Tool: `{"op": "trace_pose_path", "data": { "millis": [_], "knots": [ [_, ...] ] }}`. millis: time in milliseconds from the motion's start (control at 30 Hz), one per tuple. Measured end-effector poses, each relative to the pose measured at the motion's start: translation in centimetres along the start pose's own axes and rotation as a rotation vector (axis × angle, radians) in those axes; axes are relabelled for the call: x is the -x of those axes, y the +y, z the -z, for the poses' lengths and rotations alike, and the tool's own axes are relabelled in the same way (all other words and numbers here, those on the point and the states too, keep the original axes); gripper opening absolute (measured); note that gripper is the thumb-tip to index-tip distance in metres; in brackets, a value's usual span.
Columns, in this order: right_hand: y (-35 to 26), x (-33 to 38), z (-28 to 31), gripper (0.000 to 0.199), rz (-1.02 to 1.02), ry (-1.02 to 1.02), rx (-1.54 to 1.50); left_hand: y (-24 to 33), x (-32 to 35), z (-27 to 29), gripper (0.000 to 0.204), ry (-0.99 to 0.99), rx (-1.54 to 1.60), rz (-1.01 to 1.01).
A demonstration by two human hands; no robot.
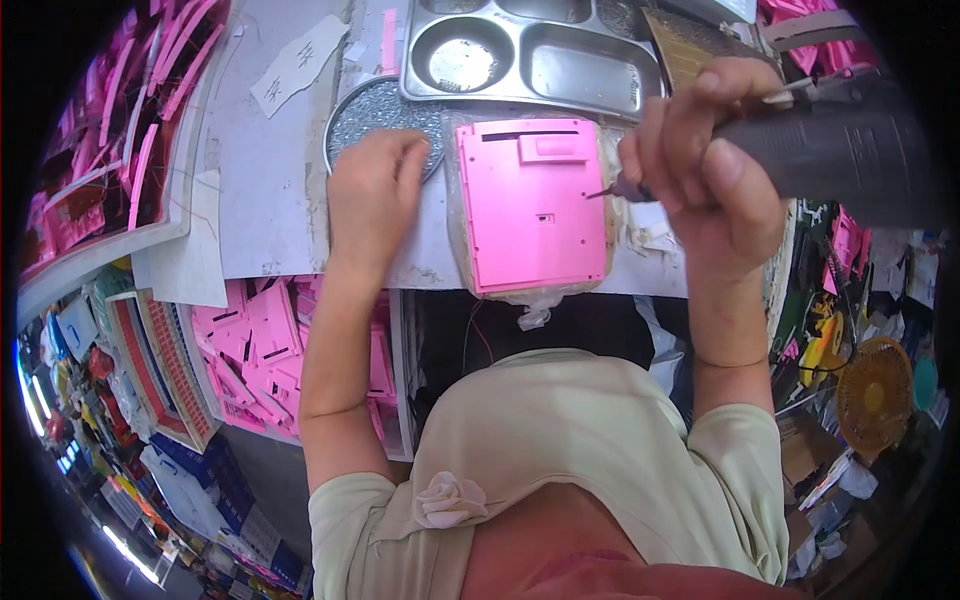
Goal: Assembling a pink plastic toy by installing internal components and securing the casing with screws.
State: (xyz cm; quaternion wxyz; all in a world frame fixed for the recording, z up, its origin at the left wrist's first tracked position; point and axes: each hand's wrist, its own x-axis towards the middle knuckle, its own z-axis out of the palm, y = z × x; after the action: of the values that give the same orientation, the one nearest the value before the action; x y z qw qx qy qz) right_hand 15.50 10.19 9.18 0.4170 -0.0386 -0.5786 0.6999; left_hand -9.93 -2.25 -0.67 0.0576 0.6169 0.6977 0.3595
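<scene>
Gripping grey power screwdriver (840,150) in right hand (715,165), bit (600,193) at 3 o'clock edge of pink panel (510,235). Can't tell if touching. Seeing panel flat on plastic-wrapped pad (557,293), on bench (425,255). Bunching left hand (373,190) over dish (328,133) of small metal parts (375,108), panel's 10 o'clock; can't tell if pinching any.

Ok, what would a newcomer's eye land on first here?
Probably the bright pink panel, just above the middle of the view. Next, the dark grey power screwdriver at upper right, held in the right hand. Left of the panel, the left hand is at a round dish of small silvery pieces.
</scene>
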Motion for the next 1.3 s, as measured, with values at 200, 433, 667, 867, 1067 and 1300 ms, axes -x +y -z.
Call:
{"op": "trace_pose_path", "data": {
  "millis": [200,433,667,867,1067,1300],
  "knots": [
    [-1.4,0.4,-4.1,0.039,-0.070,0.013,0.003,8.2,1.3,0.3,0.014,-0.109,0.199,-0.320],
    [-0.2,0.8,-3.6,0.037,-0.087,-0.024,0.002,8.6,0.8,0.6,0.014,-0.133,0.210,-0.356],
    [0.6,0.8,-3.3,0.035,-0.096,-0.058,-0.002,8.5,0.5,0.6,0.017,-0.178,0.134,-0.414],
    [-0.4,1.7,-2.7,0.033,-0.148,0.087,0.170,7.5,-0.2,1.7,0.020,-0.229,0.257,-0.303],
    [-0.7,3.6,-1.4,0.031,-0.115,0.212,0.020,5.7,1.7,3.6,0.022,-0.372,0.269,-0.110],
    [-1.6,7.7,-1.5,0.031,-0.226,0.199,0.103,7.6,3.6,3.6,0.020,-0.377,0.378,-0.020]
  ]
}}
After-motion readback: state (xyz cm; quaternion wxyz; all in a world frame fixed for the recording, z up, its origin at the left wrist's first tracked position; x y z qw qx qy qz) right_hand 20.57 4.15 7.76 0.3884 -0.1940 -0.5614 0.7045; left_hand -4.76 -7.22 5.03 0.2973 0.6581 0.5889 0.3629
